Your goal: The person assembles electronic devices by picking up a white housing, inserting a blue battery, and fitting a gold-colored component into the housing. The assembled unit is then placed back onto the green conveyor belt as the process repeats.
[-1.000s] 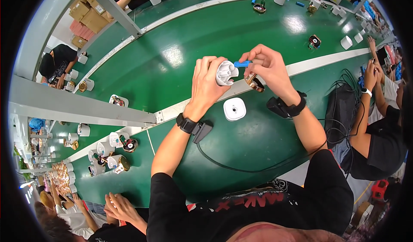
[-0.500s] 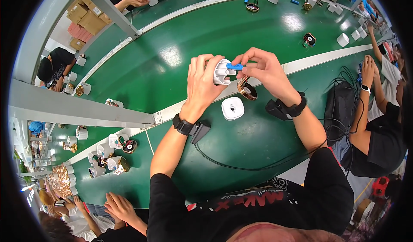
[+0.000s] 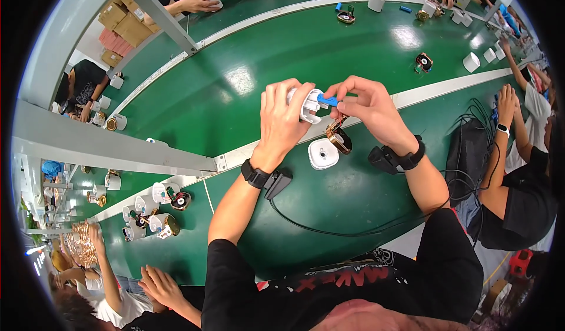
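My left hand (image 3: 281, 116) is wrapped round a white plastic housing (image 3: 310, 106), its open end tilted to the right. Between the thumb and fingers of my right hand (image 3: 371, 110) is a blue cylindrical battery (image 3: 327, 100), its left end at the housing's mouth. How far it reaches inside I cannot tell. Below my right fingers a round gold-and-black part (image 3: 338, 140) hangs by thin wires. On the green table under it stands a white square-topped piece (image 3: 323, 154) with a hole in its middle. Black straps with small boxes circle both my wrists.
A grey post and beam (image 3: 112, 145) cross the left side. White housings with gold-rimmed parts (image 3: 154, 210) cluster at the left. A black bag with cables (image 3: 469, 148) lies at the right, beside a co-worker's arms. A loose round assembly (image 3: 423, 63) sits beyond the white rail.
The housing and battery have shifted slightly right and down, and the battery's outer end now tilts lower. The hanging part overlaps the white piece more. At the left, a co-worker's arm has risen.
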Motion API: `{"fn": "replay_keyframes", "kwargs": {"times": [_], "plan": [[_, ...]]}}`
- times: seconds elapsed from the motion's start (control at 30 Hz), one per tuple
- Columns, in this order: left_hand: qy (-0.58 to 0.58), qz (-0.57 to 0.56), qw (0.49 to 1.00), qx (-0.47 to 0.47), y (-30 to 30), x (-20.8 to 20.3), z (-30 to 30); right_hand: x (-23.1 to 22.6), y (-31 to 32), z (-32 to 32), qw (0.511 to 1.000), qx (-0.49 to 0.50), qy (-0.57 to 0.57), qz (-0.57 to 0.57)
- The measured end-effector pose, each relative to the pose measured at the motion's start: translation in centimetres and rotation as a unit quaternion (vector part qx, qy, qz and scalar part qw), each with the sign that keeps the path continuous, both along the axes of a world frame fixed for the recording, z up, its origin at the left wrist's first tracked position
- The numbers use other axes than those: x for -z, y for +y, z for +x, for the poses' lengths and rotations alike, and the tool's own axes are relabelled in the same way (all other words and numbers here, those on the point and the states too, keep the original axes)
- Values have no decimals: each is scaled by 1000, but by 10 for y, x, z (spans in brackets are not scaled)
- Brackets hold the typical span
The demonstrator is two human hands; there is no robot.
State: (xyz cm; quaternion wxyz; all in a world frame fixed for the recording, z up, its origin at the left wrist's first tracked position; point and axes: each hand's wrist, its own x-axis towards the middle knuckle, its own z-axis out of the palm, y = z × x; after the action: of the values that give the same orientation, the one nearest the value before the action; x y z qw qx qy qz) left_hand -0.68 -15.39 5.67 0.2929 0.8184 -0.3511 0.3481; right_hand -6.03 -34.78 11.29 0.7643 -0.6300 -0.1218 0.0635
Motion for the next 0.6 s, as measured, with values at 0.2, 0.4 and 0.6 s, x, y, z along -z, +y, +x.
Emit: {"fn": "replay_keyframes", "kwargs": {"times": [0.2, 0.4, 0.6], "plan": [[-7, -7, 1000, 3, 0, -1, -1, 0, 2, -4, 1000, 9, -4, -1], [32, -22, 999, 21, 2, -3, -2, 3, 6, -9, 999, 13, -36, -2], [71, -45, 995, 52, 1, -6, 3, 3, 6, -3, 999, 19, -40, 8]]}}
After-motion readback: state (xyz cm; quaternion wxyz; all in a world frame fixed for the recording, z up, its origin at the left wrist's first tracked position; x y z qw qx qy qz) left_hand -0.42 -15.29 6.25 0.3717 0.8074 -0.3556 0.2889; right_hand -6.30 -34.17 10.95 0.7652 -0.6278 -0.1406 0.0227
